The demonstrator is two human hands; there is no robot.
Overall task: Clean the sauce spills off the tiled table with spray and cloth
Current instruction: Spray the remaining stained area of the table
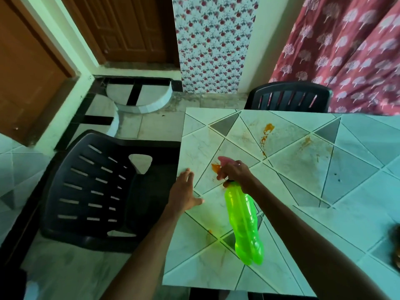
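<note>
My right hand (234, 173) grips the pink spray head of a bright green spray bottle (244, 226), held tilted above the tiled table (357, 224). The nozzle points at an orange sauce blob (215, 167) just beyond the hand. More orange sauce (268, 129) streaks across the tiles farther back, with fainter smears (306, 142) to the right. A small orange spot (209, 231) lies near the front. My left hand (184, 192) rests flat on the table's left edge, fingers spread, holding nothing. No cloth is in view.
A black plastic chair (91, 191) stands against the table's left side. Another black chair (290, 97) sits at the far side. A maroon patterned curtain (346, 50) hangs at the back right. A dark object (396, 245) shows at the right edge.
</note>
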